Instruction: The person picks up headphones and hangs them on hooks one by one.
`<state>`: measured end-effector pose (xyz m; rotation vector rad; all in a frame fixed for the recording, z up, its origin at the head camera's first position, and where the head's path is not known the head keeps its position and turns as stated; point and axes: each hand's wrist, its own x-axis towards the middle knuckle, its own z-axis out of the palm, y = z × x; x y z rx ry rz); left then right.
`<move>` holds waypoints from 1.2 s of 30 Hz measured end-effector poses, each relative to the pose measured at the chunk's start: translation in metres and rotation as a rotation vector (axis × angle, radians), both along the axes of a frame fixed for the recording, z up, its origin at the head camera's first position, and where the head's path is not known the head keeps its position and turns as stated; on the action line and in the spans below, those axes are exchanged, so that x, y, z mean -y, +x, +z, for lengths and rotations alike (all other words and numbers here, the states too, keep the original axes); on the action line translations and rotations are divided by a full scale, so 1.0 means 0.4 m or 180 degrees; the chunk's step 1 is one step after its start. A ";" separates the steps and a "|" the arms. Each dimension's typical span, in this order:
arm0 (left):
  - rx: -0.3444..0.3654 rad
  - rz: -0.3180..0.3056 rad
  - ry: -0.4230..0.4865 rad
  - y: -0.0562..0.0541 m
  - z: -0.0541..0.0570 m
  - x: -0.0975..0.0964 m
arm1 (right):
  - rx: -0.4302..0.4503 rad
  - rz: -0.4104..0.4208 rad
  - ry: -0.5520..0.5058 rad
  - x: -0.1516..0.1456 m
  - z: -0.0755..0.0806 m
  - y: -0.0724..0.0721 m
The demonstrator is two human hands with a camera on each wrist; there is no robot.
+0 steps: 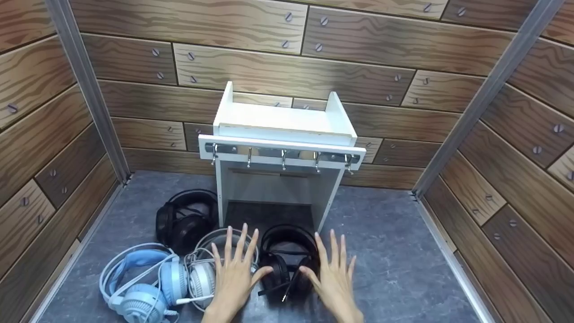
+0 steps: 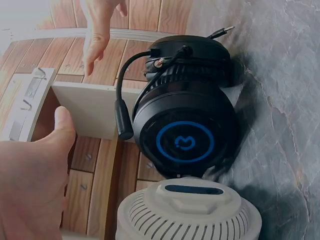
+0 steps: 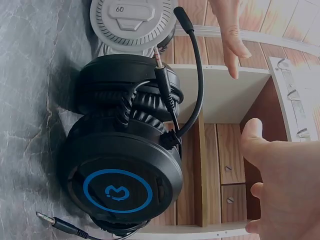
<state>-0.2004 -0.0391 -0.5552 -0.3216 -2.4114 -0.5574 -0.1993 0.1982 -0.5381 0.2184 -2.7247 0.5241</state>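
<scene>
Both hands are spread flat in the air with straight fingers, holding nothing. My left hand [image 1: 235,273] hovers over a white-grey headset [image 1: 202,280], overlapping it in the head view. My right hand [image 1: 332,280] is just right of a black headset [image 1: 289,264] with a boom microphone and audio plugs. In the right wrist view, a blue ring and logo mark the black ear cup [image 3: 120,190]. A light blue headset [image 1: 143,287] lies at the left, and another black headset [image 1: 186,220] sits behind it.
A white shelf stand [image 1: 276,117] stands against the plank-patterned back wall [image 1: 251,67]. Across its front runs a rail [image 1: 264,152] with several metal hooks [image 1: 284,159]. Plank-patterned side walls with metal corner strips [image 1: 480,107] enclose the grey marbled floor [image 1: 381,242].
</scene>
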 end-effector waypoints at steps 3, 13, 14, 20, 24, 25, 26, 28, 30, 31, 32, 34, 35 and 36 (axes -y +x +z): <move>0.0062 -0.0097 -0.0010 -0.003 0.005 0.005 | 0.0090 -0.0002 -0.0092 0.001 0.003 0.001; 0.0010 -0.0467 0.0136 -0.018 0.043 0.036 | -0.0482 0.0147 -0.0330 -0.004 -0.014 -0.003; -0.0021 -0.0492 0.0159 -0.019 0.049 0.041 | -0.0486 0.0142 -0.0358 -0.003 -0.016 -0.002; -0.0333 -0.0626 0.0259 -0.030 0.091 0.067 | -0.0627 0.0173 -0.0564 0.000 -0.023 -0.013; -0.0530 -0.0637 0.0313 -0.039 0.128 0.083 | -0.0779 0.0146 -0.0692 -0.005 -0.027 -0.020; -0.0548 -0.0626 0.0327 -0.041 0.139 0.087 | -0.0816 0.0120 -0.0716 -0.007 -0.029 -0.021; -0.0565 -0.0606 0.0343 -0.043 0.150 0.091 | -0.0850 0.0093 -0.0737 -0.009 -0.031 -0.022; -0.0587 -0.0569 0.0383 -0.048 0.175 0.100 | -0.0900 0.0028 -0.0759 -0.013 -0.033 -0.023; -0.0619 -0.0545 0.0434 -0.054 0.201 0.109 | -0.0870 -0.0044 -0.0764 -0.016 -0.035 -0.024; -0.0646 -0.0538 0.0459 -0.058 0.216 0.114 | -0.0816 -0.0079 -0.0770 -0.017 -0.036 -0.025; -0.0684 -0.0528 0.0488 -0.063 0.230 0.118 | -0.0733 -0.0108 -0.0778 -0.018 -0.037 -0.026; -0.0751 -0.0516 0.0535 -0.072 0.259 0.127 | -0.0513 -0.0169 -0.0796 -0.020 -0.039 -0.028; -0.0797 -0.0503 0.0545 -0.077 0.275 0.131 | -0.0391 -0.0195 -0.0820 -0.021 -0.040 -0.028; -0.0840 -0.0497 0.0557 -0.082 0.290 0.134 | -0.0264 -0.0217 -0.0851 -0.022 -0.042 -0.028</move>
